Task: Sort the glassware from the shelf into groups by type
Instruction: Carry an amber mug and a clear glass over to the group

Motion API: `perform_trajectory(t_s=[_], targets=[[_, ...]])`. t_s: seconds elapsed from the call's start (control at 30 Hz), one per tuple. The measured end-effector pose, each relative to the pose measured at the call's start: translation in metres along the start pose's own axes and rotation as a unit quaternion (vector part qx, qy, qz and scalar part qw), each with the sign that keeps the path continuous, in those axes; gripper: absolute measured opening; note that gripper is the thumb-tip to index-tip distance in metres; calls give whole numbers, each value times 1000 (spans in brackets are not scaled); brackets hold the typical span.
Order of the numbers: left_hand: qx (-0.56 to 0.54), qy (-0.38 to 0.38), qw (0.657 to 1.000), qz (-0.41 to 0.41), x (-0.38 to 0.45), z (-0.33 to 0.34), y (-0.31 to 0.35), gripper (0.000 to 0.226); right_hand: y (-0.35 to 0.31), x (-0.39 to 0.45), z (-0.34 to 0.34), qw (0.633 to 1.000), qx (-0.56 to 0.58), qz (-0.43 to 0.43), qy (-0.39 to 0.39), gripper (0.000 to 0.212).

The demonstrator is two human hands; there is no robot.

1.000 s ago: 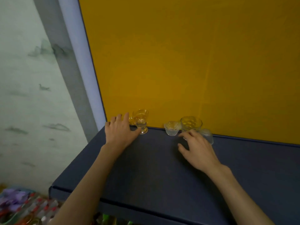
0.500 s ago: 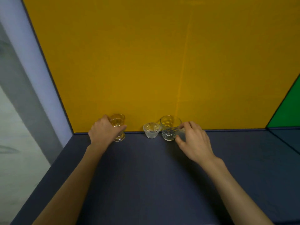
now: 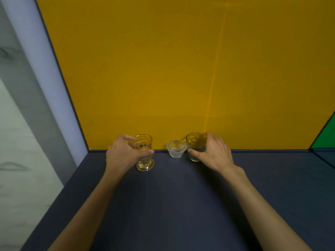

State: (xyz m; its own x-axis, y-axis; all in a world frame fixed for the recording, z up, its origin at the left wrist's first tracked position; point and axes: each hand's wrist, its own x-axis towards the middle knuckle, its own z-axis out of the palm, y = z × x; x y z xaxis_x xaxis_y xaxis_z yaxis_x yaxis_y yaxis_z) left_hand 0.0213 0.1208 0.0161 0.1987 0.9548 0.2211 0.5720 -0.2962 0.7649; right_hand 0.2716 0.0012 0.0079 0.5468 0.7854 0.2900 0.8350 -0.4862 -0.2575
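Three clear glasses stand along the back of the dark blue surface (image 3: 172, 205), against the yellow panel. My left hand (image 3: 122, 155) is wrapped around a footed glass (image 3: 144, 153) at the left. A small ribbed glass cup (image 3: 176, 149) stands free in the middle. At the right, my right hand (image 3: 213, 153) grips a tumbler (image 3: 195, 146), fingers around its right side and thumb at its front. Another small glass seen earlier beside the tumbler is hidden behind my right hand.
The yellow panel (image 3: 181, 69) rises right behind the glasses. A green panel (image 3: 326, 140) meets it at the far right corner. The surface's left edge (image 3: 59, 189) drops off beside a pale wall and grey pillar.
Both hands have closed around their glasses: the left now grips the footed glass, the right has wrapped around the tumbler. The view has shifted right and closer.
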Motion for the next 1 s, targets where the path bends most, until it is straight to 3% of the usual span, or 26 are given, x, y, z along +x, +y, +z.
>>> perform_trajectory(t_s=[0.23, 0.47, 0.7, 1.0], targets=[[-51, -27, 998, 10, -10, -4, 4, 84, -3, 4, 2, 999, 32, 6, 12, 79], [-111, -50, 992, 36, -26, 8, 1, 76, -10, -12, -4, 998, 56, 19, -5, 91], [-155, -100, 980, 77, -33, 20, 15, 75, -13, -44, -20, 985, 144, 89, -25, 89], [-186, -176, 957, 133, -69, 67, 68, 73, 41, -104, -73, 969, 204, 130, 42, 85]])
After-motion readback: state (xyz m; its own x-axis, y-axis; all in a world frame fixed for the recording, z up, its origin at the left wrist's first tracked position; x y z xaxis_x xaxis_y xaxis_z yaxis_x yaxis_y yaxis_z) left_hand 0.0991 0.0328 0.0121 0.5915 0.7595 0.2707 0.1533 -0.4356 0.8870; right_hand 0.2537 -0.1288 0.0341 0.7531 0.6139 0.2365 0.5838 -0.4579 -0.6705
